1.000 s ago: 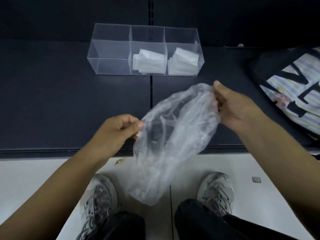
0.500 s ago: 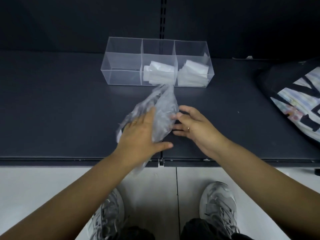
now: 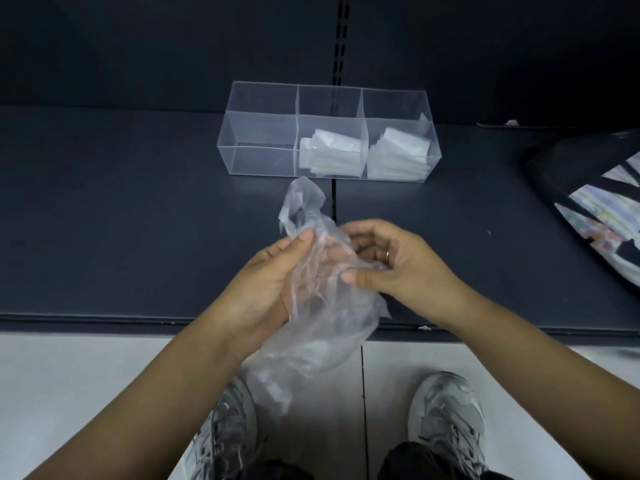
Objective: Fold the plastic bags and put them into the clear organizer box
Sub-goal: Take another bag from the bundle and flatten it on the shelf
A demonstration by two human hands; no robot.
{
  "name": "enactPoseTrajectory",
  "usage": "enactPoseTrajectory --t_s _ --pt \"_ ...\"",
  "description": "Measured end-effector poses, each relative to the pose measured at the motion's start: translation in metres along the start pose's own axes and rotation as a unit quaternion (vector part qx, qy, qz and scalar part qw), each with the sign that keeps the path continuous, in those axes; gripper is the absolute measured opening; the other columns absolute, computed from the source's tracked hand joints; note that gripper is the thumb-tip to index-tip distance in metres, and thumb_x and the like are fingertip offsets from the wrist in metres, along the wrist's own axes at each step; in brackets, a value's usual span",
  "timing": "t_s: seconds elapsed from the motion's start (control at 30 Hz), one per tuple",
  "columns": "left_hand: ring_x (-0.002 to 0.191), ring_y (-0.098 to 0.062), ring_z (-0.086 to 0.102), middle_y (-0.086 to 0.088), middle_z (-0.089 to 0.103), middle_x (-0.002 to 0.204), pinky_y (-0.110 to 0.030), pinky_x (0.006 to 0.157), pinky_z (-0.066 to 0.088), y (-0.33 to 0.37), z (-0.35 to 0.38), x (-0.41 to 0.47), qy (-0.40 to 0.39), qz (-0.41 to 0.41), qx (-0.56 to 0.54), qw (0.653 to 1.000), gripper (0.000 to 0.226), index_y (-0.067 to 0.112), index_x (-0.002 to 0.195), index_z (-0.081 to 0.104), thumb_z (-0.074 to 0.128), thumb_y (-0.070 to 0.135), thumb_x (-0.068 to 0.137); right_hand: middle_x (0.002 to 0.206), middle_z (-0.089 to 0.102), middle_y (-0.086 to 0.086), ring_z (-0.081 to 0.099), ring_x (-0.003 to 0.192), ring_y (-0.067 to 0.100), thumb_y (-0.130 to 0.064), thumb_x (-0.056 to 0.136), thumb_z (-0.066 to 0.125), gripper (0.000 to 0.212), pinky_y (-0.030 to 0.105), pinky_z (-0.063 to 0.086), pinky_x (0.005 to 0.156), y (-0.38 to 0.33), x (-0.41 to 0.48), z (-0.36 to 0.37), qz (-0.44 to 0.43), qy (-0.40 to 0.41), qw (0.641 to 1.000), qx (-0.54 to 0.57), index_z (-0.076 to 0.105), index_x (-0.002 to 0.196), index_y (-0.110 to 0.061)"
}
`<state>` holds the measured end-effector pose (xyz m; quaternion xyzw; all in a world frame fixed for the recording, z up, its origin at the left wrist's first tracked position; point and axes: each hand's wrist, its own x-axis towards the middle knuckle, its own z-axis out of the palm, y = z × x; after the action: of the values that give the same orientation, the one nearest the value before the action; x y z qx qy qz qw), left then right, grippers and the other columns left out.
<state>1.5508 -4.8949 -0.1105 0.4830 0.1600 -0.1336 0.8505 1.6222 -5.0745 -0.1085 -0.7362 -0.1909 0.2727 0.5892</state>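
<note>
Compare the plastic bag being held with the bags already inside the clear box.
The held bag is crumpled and loose; the boxed bags are folded into flat packets. The held bag hangs from the left hand and right hand, past the shelf edge; the boxed bags sit stacked in the middle and right compartments of the organizer box. The held bag looks see-through; the boxed bags look whiter. Both are thin, pale plastic.

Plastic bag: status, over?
Left grip, right grip both holding plastic bag, crumpled, unfolded. Clear organizer box beyond, folded bags in middle, right compartments. Path unobstructed.
</note>
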Motion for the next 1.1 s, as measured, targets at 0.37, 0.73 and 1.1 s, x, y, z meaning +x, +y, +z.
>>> enactPoseTrajectory --t_s 0.37,0.73,1.1 --pt "0.052 -0.003 0.058 0.01 0.06 0.058 -0.016 0.055 0.051 0.012 -0.05 -0.001 0.262 0.026 -0.063 0.963 0.02 0.021 0.079 0.061 0.054 0.029 0.096 0.054 0.061 -0.005 0.054 0.048 0.005 -0.034 0.064 0.075 0.018 0.017 0.046 0.047 -0.002 -0.006 -0.04 0.071 0.133 0.986 0.074 0.066 0.06 -0.019" --pt "0.125 -0.003 0.037 0.008 0.036 0.133 -0.008 0.101 0.031 0.034 -0.044 -0.012 0.369 0.314 0.405 0.775 0.059 0.027 0.134 0.042 0.06 0.051 0.083 0.066 0.065 -0.003 0.057 0.06 0.006 -0.024 0.066 0.075 0.023 0.016 0.047 0.062 -0.015 -0.005 -0.053 0.0 0.069 0.993 0.094 0.067 0.087 -0.017" --pt "0.071 -0.003 0.063 0.009 0.07 0.076 -0.013 0.072 0.048 0.032 0.021 0.015 0.059 0.231 0.381 0.893 0.006 0.019 0.083 0.068 0.066 0.018 0.088 0.119 0.064 -0.009 0.057 0.115 0.003 -0.03 0.067 0.085 0.061 0.021 0.045 0.097 -0.021 -0.026 -0.03 -0.016 0.013 0.998 -0.064 0.057 0.12 -0.022"
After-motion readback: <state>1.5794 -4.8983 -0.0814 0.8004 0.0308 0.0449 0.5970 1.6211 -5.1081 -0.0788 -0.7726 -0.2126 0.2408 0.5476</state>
